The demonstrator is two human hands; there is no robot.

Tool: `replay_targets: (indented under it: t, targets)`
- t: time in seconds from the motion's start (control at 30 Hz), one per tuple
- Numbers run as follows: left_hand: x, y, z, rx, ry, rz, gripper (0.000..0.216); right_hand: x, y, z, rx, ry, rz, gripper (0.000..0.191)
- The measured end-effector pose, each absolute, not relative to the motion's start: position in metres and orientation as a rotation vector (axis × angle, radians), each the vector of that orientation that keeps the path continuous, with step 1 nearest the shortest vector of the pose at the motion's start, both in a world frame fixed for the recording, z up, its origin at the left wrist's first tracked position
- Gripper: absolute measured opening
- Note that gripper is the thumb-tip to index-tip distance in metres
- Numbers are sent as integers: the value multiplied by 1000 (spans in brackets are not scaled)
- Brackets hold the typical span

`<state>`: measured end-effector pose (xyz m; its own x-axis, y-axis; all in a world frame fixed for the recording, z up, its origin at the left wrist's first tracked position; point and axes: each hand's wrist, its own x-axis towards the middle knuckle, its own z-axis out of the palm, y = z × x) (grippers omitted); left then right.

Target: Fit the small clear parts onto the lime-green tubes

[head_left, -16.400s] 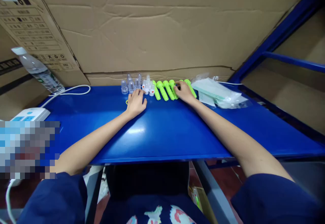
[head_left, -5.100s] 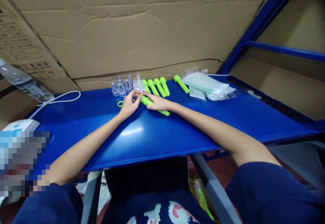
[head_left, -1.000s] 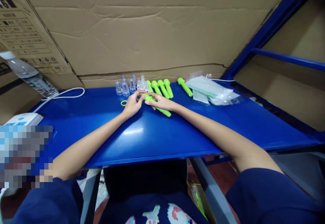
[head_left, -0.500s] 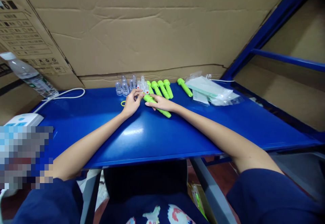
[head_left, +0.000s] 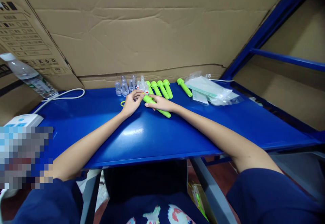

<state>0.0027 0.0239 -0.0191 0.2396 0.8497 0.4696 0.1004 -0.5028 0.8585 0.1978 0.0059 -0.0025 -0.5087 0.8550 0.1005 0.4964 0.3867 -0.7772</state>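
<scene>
My right hand [head_left: 162, 103] is wrapped round a bright green flashlight-shaped plastic tube [head_left: 165, 113], which slants with its wide end toward my left hand. The fingers of my left hand [head_left: 132, 104] are pinched together at that wide end. A small yellowish bit shows at these fingertips, too small to make out. Beside my left hand lies a yellow ring [head_left: 123, 103]. Just behind the hands stand clear plastic caps [head_left: 125, 89] and small clear pieces with red dots [head_left: 142, 85]. Several more green tubes [head_left: 162, 89] lie in a row there.
One green tube [head_left: 185, 87] lies apart, next to plastic bags with white sheets [head_left: 213, 90]. A water bottle [head_left: 30, 76], a white cable [head_left: 68, 93] and a power strip [head_left: 25, 119] are at the left. Cardboard [head_left: 152, 34] walls the back of the blue table [head_left: 157, 139].
Both hands stay almost in place at the green tube. The left fingers shift very slightly at its wide end.
</scene>
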Motion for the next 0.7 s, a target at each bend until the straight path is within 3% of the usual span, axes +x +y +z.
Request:
replay_targets:
  t: [0.17,0.37,0.7]
  targets:
    - [3,21,-17,1850,845,1297,28,197,4,-2,-1152,-2148,968,52]
    - [3,21,-17,1848,828,1323,16,196,0,1,-1208,-2137,948,58]
    - [4,25,-20,1825,882,1302,17,196,2,-2,-1196,-2136,917,60]
